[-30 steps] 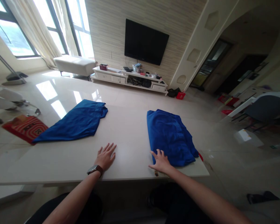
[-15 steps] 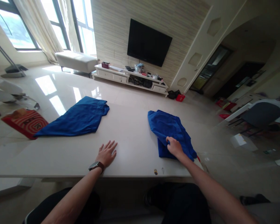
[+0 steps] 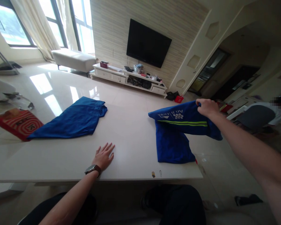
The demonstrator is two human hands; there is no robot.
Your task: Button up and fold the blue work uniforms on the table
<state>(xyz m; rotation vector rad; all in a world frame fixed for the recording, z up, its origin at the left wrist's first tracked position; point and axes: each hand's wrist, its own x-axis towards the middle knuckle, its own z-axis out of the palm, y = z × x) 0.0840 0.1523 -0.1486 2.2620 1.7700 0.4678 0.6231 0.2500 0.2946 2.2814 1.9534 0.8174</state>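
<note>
My right hand pinches the upper edge of a blue garment at the right of the white table. The raised part shows white lettering and yellow-green stripes; the rest lies folded on the tabletop. My left hand, with a watch on its wrist, rests flat on the table with its fingers spread, holding nothing. Another blue garment lies folded at the table's left, beyond my left hand.
Two small items, one of them a yellow and dark piece, lie near the table's front edge. A red patterned bag stands at the left. Farther back are a TV cabinet and, at the right, a person by a grey chair.
My right hand has moved up and to the right, lifting part of the right garment and exposing its lettering and stripes. My left hand stays flat on the table.
</note>
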